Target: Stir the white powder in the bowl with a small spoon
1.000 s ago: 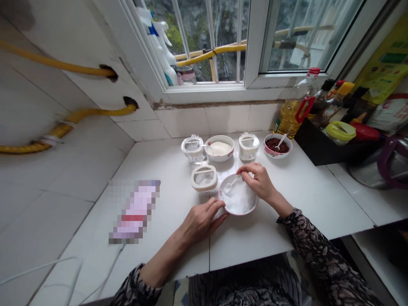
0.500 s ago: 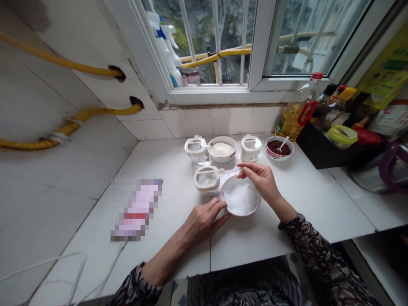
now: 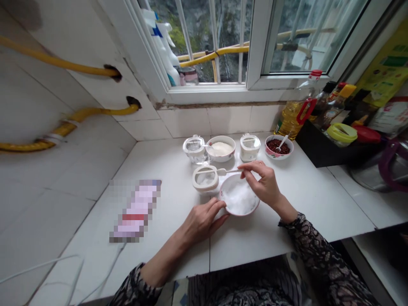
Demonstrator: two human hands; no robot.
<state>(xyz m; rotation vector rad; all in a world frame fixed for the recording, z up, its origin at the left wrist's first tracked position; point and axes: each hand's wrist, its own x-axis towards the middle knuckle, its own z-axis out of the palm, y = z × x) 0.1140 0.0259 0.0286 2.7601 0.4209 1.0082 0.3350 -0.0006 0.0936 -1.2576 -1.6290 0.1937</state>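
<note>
My right hand [image 3: 262, 182] pinches the handle of a small white spoon [image 3: 225, 171], whose bowl end is at the right rim of a clear seasoning jar [image 3: 205, 179] with white grains inside. Just below the spoon, a bowl of white, salt-like grains [image 3: 239, 195] rests on the counter. Thumb and fingers of my left hand [image 3: 207, 221] grip that bowl's left edge. Behind stand a second clear jar [image 3: 194, 151], a bowl of off-white powder [image 3: 221, 148] and a third jar [image 3: 250, 148]. A flowered bowl of dark red pieces [image 3: 279, 147] with a spoon stands farther right.
An oil bottle [image 3: 295, 110] and a black rack [image 3: 323, 146] of sauce bottles stand at the back right, near a metal pot [image 3: 366, 174]. On the left lie a blurred pinkish item [image 3: 137, 212] and a white cable [image 3: 106, 272]. Window and tiled wall bound the counter [image 3: 172, 187].
My right hand has shifted slightly, and the spoon now lies more clearly at the front jar's rim. My left hand keeps its hold on the bowl. The view has moved a little.
</note>
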